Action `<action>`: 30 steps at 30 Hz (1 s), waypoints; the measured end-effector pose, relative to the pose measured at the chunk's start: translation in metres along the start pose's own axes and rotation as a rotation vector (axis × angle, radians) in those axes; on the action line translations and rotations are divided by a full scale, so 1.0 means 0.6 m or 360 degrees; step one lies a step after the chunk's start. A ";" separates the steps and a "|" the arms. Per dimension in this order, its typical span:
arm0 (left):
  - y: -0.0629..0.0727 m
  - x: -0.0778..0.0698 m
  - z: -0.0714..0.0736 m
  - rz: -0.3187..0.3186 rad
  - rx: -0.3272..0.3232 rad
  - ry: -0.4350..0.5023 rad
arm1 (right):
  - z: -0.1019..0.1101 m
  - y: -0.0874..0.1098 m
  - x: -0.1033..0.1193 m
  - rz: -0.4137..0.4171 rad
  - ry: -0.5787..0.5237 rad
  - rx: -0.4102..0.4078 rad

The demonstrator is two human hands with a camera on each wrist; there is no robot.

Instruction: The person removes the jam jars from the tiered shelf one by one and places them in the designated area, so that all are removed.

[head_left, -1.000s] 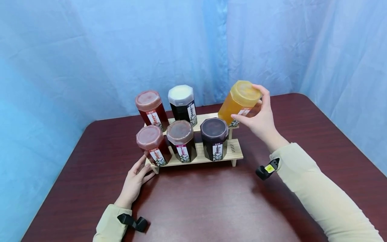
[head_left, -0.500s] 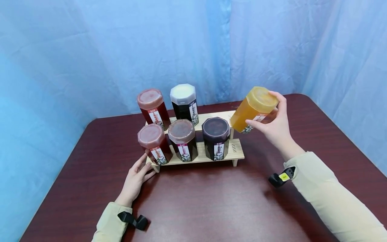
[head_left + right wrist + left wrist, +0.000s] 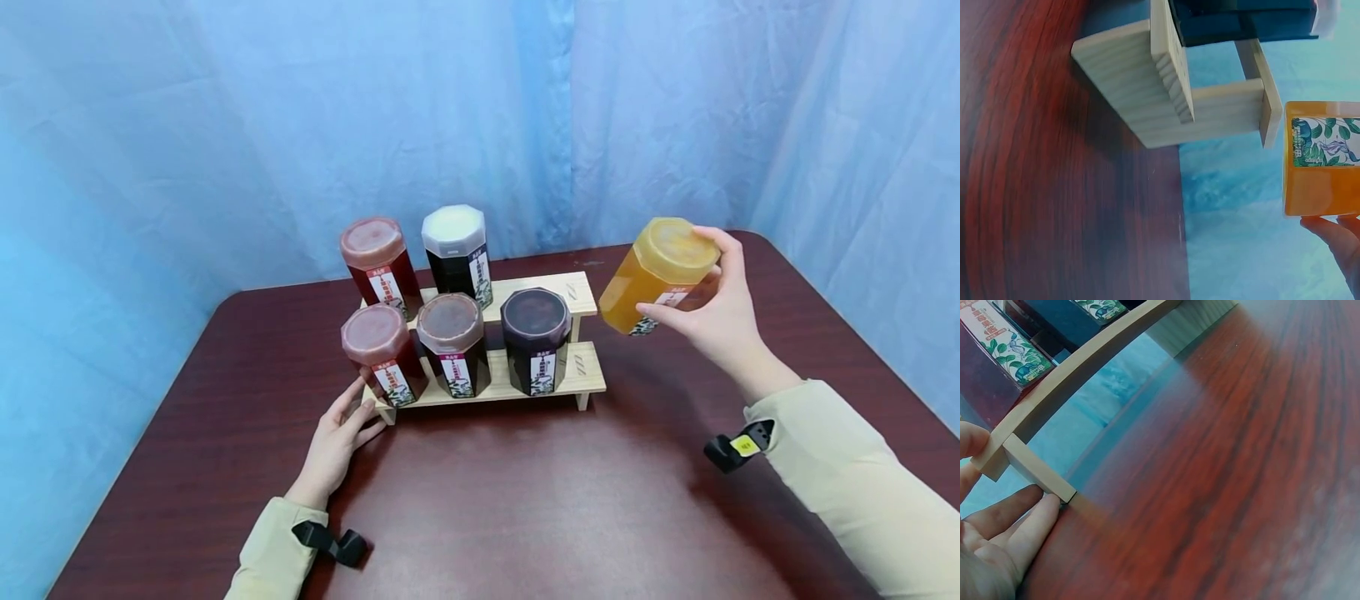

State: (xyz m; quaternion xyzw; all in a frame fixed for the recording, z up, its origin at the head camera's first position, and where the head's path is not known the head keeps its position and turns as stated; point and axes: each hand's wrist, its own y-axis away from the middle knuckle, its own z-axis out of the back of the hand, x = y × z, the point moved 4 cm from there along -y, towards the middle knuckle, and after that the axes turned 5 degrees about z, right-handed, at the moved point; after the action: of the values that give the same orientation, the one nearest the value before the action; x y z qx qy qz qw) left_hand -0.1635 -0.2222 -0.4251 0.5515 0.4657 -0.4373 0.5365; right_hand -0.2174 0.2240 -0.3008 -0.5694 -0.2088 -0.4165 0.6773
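Note:
My right hand [image 3: 723, 325] holds a yellow octagonal jar [image 3: 660, 262] between thumb and fingers, tilted, in the air just right of a two-tier wooden rack [image 3: 581, 367]. In the right wrist view the jar [image 3: 1316, 190] shows its leafy label, with fingertips against its side. My left hand [image 3: 330, 446] grips the rack's front left end; in the left wrist view its fingers meet the rack's leg [image 3: 1038, 469] low at the table. Nearest to it on the lower tier stands a red jar [image 3: 378, 346].
Beside that red jar are a brown-lidded jar [image 3: 452, 333] and a dark purple jar [image 3: 536, 329]. The upper tier bears a red jar [image 3: 378, 258] and a white-lidded dark jar [image 3: 455, 242]. A reddish-brown table [image 3: 510, 500] lies beneath, with blue curtains [image 3: 300, 125] behind.
My right hand has lifted the yellow jar off the upper tier's right end and carried it rightward, past the rack's edge. The left hand stays at the rack's left end.

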 end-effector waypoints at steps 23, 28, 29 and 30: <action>0.001 0.001 0.000 0.0035 -0.0001 -0.0050 | 0.081 0.028 -0.063 -0.0186 0.0361 0.0006; -0.001 0.001 0.000 0.0016 0.0004 -0.0042 | 0.095 0.032 -0.079 -0.0250 0.0456 0.0023; -0.001 0.001 0.000 0.0013 0.0004 -0.0037 | 0.098 0.033 -0.082 -0.0261 0.0475 0.0026; -0.002 0.001 0.000 0.0012 0.0003 -0.0031 | 0.101 0.033 -0.085 -0.0272 0.0494 0.0030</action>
State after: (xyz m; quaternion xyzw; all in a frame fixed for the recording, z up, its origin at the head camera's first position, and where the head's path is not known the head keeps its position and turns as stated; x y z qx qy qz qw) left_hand -0.1644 -0.2221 -0.4262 0.5495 0.4579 -0.4409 0.5422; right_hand -0.2186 0.2978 -0.3354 -0.4721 -0.1530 -0.5535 0.6689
